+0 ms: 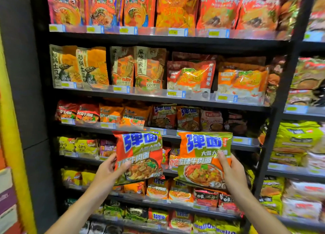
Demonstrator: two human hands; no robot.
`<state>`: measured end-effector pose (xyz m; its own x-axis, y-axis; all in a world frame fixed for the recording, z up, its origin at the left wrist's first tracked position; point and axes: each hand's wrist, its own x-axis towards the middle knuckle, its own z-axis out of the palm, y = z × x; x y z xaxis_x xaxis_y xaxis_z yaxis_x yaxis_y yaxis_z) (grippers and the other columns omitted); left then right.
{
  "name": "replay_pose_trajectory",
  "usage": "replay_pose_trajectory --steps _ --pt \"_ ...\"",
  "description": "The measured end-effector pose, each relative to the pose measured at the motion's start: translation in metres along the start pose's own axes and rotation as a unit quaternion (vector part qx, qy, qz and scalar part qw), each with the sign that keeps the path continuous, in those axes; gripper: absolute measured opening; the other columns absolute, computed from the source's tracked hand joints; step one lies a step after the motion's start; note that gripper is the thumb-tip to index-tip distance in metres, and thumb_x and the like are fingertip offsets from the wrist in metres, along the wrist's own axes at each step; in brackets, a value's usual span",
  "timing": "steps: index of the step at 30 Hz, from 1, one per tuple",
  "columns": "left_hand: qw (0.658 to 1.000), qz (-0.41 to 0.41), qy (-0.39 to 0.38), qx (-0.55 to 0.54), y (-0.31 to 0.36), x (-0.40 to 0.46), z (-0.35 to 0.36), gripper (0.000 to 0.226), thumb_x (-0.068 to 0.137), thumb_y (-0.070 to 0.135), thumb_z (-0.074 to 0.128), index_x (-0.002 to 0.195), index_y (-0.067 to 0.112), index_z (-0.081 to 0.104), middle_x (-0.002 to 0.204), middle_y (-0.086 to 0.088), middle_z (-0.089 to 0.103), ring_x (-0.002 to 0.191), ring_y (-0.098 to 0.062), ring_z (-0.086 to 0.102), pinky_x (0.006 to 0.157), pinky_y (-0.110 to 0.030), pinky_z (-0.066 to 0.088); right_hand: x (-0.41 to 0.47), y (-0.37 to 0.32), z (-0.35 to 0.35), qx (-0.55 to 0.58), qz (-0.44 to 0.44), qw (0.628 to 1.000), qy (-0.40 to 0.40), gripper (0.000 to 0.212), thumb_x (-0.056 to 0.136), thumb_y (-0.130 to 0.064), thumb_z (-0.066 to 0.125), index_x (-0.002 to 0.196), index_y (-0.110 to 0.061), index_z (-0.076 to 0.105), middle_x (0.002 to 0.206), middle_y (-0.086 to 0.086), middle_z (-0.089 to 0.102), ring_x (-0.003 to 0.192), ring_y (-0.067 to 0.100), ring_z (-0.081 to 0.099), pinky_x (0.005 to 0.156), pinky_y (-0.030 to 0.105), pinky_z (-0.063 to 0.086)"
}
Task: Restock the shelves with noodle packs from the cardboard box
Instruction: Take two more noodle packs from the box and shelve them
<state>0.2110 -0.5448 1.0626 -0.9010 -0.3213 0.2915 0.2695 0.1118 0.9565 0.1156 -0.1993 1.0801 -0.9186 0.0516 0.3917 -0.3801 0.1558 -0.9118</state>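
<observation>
Each hand holds up one noodle pack in front of the black shelf unit (175, 100). My left hand (110, 170) grips the lower left edge of an orange and green pack with blue characters (140, 154). A matching pack (202, 154) is held at its lower right side by my right hand (230, 172). Both packs hang upright just below the third shelf, where packs of the same design (175, 116) stand. The cardboard box is out of sight.
Shelves above and below are filled with rows of noodle packs behind clear price-tag rails. A second shelf unit (302, 145) with yellow-green multipacks stands at the right. A dark pillar (22, 93) and a yellow panel border the left side.
</observation>
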Motion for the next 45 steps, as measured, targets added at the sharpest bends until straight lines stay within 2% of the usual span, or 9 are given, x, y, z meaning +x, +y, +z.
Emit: replay_pose_trajectory --steps 8,11,16,24,29,32,36,41,45 --pt "1.000 -0.001 -0.024 -0.001 -0.024 0.071 0.011 0.034 0.089 0.029 0.070 0.122 0.033 0.060 0.109 0.019 0.073 0.096 0.009 0.066 0.071 -0.007 0.051 0.050 0.018 0.018 -0.004 -0.007 1.000 0.019 0.033 0.096 -0.052 0.050 0.104 -0.025 0.066 0.093 -0.001 0.077 0.086 0.016 0.074 0.084 0.048 0.059" --pt "0.999 -0.004 -0.036 0.004 -0.028 0.106 0.018 0.037 0.087 0.031 0.071 0.123 0.033 0.060 0.114 0.014 0.072 0.102 0.002 0.067 0.089 -0.023 0.052 0.077 0.026 0.026 0.005 -0.011 1.000 0.024 0.030 0.096 -0.051 0.050 0.104 -0.027 0.067 0.093 -0.007 0.077 0.086 0.010 0.074 0.084 0.042 0.058" --pt "0.998 0.002 -0.053 0.023 -0.030 0.174 0.028 0.034 0.090 0.028 0.070 0.123 0.029 0.062 0.117 0.010 0.073 0.109 -0.007 0.068 0.094 -0.031 0.052 0.130 0.035 0.045 0.022 -0.008 1.000 0.021 0.030 0.096 -0.049 0.050 0.103 -0.025 0.066 0.088 -0.011 0.077 0.080 0.006 0.073 0.070 0.029 0.054" --pt "0.998 -0.007 -0.055 0.032 -0.041 0.266 0.034 0.035 0.088 0.038 0.072 0.121 0.030 0.062 0.118 0.007 0.072 0.114 -0.014 0.065 0.102 -0.040 0.047 0.193 0.052 0.066 0.036 -0.006 0.999 0.030 0.026 0.097 -0.048 0.052 0.103 -0.026 0.066 0.091 -0.008 0.077 0.081 0.011 0.075 0.070 0.033 0.056" --pt "0.998 -0.004 -0.061 0.010 -0.044 0.310 0.051 0.032 0.092 0.028 0.069 0.121 0.021 0.058 0.114 -0.001 0.073 0.104 -0.014 0.071 0.078 -0.023 0.056 0.200 0.058 0.070 0.036 0.007 0.998 0.043 0.027 0.097 -0.048 0.052 0.104 -0.027 0.065 0.092 -0.005 0.077 0.081 0.013 0.075 0.069 0.032 0.056" --pt "0.997 0.007 -0.062 0.043 -0.042 0.334 0.063 0.010 0.096 0.023 0.064 0.101 0.028 0.056 0.100 0.006 0.067 0.083 0.014 0.066 0.064 -0.005 0.049 0.199 0.060 0.070 0.041 0.020 0.997 0.058 0.028 0.097 -0.049 0.051 0.109 -0.028 0.065 0.097 -0.003 0.078 0.086 0.015 0.076 0.074 0.037 0.058" --pt "0.996 0.013 -0.048 0.074 -0.042 0.369 0.080 0.033 0.090 0.036 0.071 0.103 0.011 0.054 0.096 -0.001 0.064 0.096 -0.020 0.064 0.071 -0.025 0.046 0.202 0.061 0.068 0.027 0.027 0.996 0.078 0.030 0.096 -0.050 0.052 0.109 -0.027 0.066 0.095 -0.002 0.078 0.085 0.017 0.076 0.077 0.041 0.059" --pt "0.978 -0.025 -0.044 0.201 -0.055 0.395 0.102 0.028 0.095 0.025 0.063 0.080 0.011 0.045 0.068 -0.001 0.042 0.059 -0.014 0.041 0.055 -0.032 0.031 0.205 0.063 0.065 0.009 0.021 0.995 0.101 0.031 0.096 -0.051 0.052 0.109 -0.026 0.065 0.094 -0.003 0.078 0.082 0.014 0.076 0.069 0.033 0.057" --pt "0.954 -0.010 -0.046 0.297 -0.064 0.405 0.111 0.025 0.096 0.016 0.058 0.073 0.007 0.052 0.071 -0.006 0.054 0.063 -0.019 0.051 0.055 -0.030 0.039 0.214 0.058 0.066 -0.004 0.012 0.994 0.109 0.030 0.097 -0.049 0.051 0.109 -0.026 0.066 0.093 -0.004 0.078 0.080 0.013 0.075 0.065 0.029 0.055"
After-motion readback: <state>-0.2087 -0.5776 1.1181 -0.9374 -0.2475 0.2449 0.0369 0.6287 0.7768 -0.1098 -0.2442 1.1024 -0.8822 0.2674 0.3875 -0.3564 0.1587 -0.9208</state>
